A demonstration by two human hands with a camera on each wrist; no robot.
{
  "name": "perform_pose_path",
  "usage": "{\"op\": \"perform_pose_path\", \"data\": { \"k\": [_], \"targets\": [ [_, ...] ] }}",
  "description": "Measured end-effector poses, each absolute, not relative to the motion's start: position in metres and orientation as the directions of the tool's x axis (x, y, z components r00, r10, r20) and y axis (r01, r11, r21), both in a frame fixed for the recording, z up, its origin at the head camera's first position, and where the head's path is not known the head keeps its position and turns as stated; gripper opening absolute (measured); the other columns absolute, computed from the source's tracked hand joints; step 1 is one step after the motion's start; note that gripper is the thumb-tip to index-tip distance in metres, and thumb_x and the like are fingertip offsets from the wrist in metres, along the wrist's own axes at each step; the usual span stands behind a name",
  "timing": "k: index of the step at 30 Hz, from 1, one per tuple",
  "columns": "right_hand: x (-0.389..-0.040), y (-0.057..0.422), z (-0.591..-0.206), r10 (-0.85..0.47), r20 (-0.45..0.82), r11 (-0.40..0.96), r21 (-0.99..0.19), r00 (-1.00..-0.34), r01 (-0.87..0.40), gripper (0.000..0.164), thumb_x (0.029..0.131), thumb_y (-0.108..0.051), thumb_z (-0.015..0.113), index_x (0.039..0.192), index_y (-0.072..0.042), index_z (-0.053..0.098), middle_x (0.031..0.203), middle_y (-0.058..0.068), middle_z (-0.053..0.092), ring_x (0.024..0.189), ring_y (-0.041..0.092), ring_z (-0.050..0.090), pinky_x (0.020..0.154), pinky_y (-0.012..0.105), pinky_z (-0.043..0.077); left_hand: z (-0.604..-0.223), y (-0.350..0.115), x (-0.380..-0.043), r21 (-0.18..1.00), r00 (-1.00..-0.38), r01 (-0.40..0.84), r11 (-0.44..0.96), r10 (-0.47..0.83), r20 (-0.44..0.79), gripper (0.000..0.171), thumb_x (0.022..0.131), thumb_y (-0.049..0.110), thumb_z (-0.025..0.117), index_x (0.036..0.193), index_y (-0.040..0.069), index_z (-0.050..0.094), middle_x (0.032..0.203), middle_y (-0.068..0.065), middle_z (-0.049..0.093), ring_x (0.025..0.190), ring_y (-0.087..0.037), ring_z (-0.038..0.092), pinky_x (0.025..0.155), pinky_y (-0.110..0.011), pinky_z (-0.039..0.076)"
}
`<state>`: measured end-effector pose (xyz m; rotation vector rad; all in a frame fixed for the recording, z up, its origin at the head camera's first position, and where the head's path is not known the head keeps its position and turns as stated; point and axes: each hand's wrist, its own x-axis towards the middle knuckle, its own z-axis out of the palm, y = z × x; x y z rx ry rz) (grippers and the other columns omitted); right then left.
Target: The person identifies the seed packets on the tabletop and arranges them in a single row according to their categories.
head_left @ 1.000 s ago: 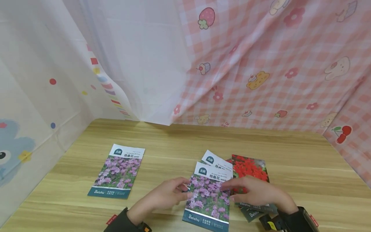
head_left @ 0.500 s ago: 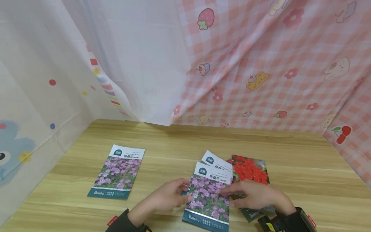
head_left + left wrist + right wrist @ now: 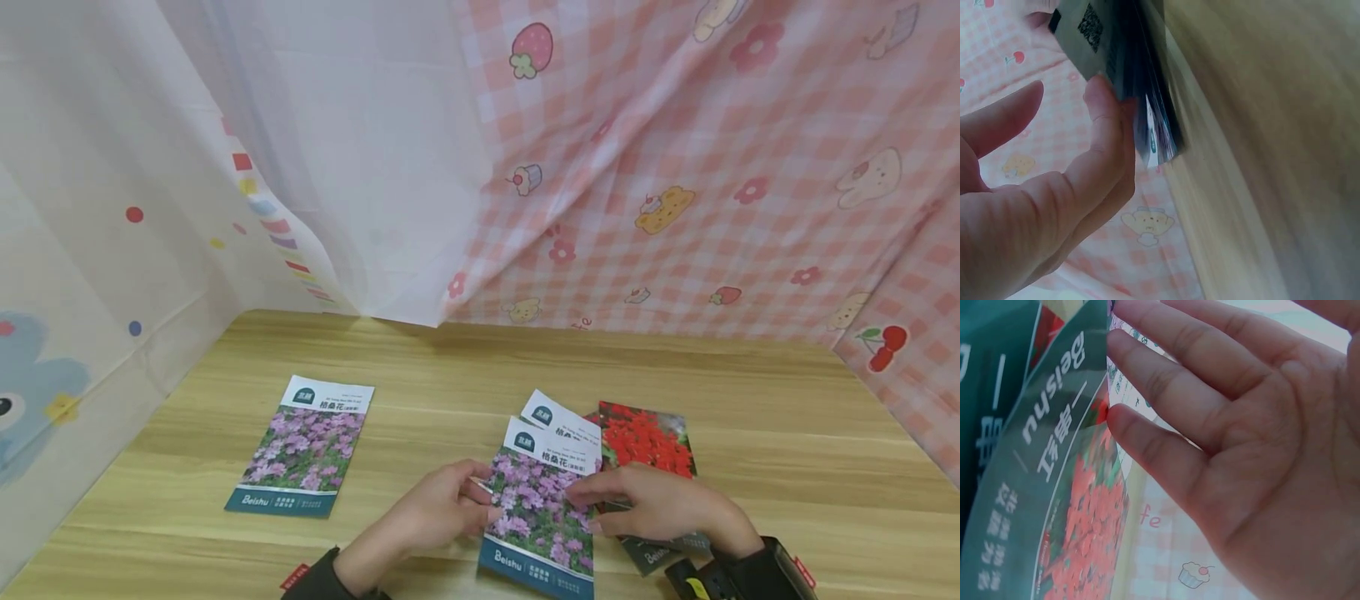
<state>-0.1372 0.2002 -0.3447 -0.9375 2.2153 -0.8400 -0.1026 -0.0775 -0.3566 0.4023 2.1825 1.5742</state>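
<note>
"Well, what have they got between their hands?"

"A purple-flowered Beishu packet (image 3: pixel 536 492), thin, smooth and rectangular, with a white band at its far end and a teal strip at its near end. It's on the near side of the table (image 3: pixel 420 400), right of the middle."

"And the fingers?"

"On the left hand (image 3: pixel 442 504) they're gently bent, tips touching the packets' left side, thumb standing apart, so nothing is gripped. On the right hand (image 3: pixel 652 500) they're nearly straight and a little spread, tips at the packets' right side. How firmly they press, I can't tell."

"Anything under it?"

"A second purple-flowered packet (image 3: pixel 551 408), its white end jutting out at the far side. To the right, overlapping red-flowered packets (image 3: pixel 648 437) lie partly beneath the right hand, their dark ends toward us."

"What about that one on the left?"

"A lone purple-flowered packet (image 3: pixel 296 446), flat and slightly slanted, well apart from the others."

"Nice grain on that table."

"Pale and streaky. Beyond it hang a plain white cloth (image 3: pixel 390 183) and a creased pink gingham cloth (image 3: pixel 720 267) printed with strawberries and cupcakes."
</note>
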Motion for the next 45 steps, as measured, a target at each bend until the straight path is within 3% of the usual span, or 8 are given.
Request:
{"op": "perform_pose_path", "data": {
  "k": [8, 18, 24, 31, 40, 45],
  "targets": [
    [-0.136, 0.199, -0.343, -0.78, -0.254, 0.542, -0.731, -0.572, -0.415, 0.045, 0.09, -0.028, 0.058, 0.127, -0.003, 0.053, 0.117, 0.002, 0.061, 0.11, 0.013, 0.054, 0.089, 0.028, 0.044, -0.359, -0.072, -0.097, 0.913, -0.869, 0.108, 0.393, 0.483, -0.105, 0.05, 0.077, 0.0, 0.067, 0.119, -0.016, 0.045, 0.076, -0.003, 0.055, 0.061, -0.014, 0.055, 0.053, -0.023, 0.046],
    [-0.135, 0.199, -0.343, -0.788, -0.249, 0.528, -0.744, -0.563, -0.41, 0.047, 0.09, -0.03, 0.057, 0.128, -0.003, 0.052, 0.117, 0.001, 0.061, 0.11, 0.013, 0.054, 0.089, 0.03, 0.044, -0.357, -0.065, -0.091, 0.902, -0.887, 0.07, 0.425, 0.44, -0.138, 0.057, 0.074, -0.008, 0.066, 0.124, -0.017, 0.04, 0.071, -0.002, 0.055, 0.054, -0.013, 0.056, 0.047, -0.023, 0.046],
    [-0.134, 0.2, -0.342, -0.798, -0.207, 0.496, -0.759, -0.566, -0.422, 0.045, 0.091, -0.025, 0.057, 0.128, 0.001, 0.05, 0.115, 0.005, 0.062, 0.108, 0.016, 0.056, 0.087, 0.031, 0.046, -0.359, -0.065, -0.092, 0.911, -0.89, 0.083, 0.403, 0.441, -0.114, 0.043, 0.076, -0.011, 0.061, 0.117, -0.017, 0.047, 0.071, -0.004, 0.053, 0.053, -0.014, 0.056, 0.048, -0.022, 0.048],
    [-0.134, 0.199, -0.341, -0.736, -0.05, 0.509, -0.698, -0.675, -0.504, 0.038, 0.092, -0.025, 0.055, 0.12, 0.002, 0.055, 0.104, 0.006, 0.066, 0.095, 0.011, 0.061, 0.074, 0.026, 0.05, -0.359, -0.067, -0.093, 0.925, -0.892, 0.081, 0.371, 0.442, -0.099, 0.024, 0.077, -0.012, 0.055, 0.101, -0.01, 0.055, 0.073, -0.005, 0.053, 0.053, -0.015, 0.056, 0.048, -0.022, 0.049],
    [-0.135, 0.196, -0.338, -0.552, 0.069, 0.61, -0.647, -0.831, -0.458, 0.02, 0.089, -0.02, 0.059, 0.1, -0.003, 0.064, 0.087, -0.002, 0.065, 0.075, 0.007, 0.059, 0.063, 0.024, 0.049, -0.359, -0.069, -0.095, 0.935, -0.9, 0.085, 0.344, 0.43, -0.077, 0.018, 0.08, -0.011, 0.055, 0.096, -0.005, 0.055, 0.077, -0.008, 0.053, 0.056, -0.015, 0.055, 0.049, -0.027, 0.051],
    [-0.137, 0.194, -0.337, -0.47, 0.096, 0.614, -0.679, -0.877, -0.403, 0.014, 0.09, -0.016, 0.058, 0.092, -0.003, 0.063, 0.077, 0.0, 0.062, 0.06, 0.008, 0.054, 0.054, 0.023, 0.045, -0.354, -0.073, -0.096, 0.94, -0.907, 0.072, 0.333, 0.414, -0.077, 0.019, 0.081, -0.01, 0.056, 0.099, -0.005, 0.054, 0.08, -0.008, 0.052, 0.059, -0.015, 0.055, 0.052, -0.027, 0.051]
  ]
}}
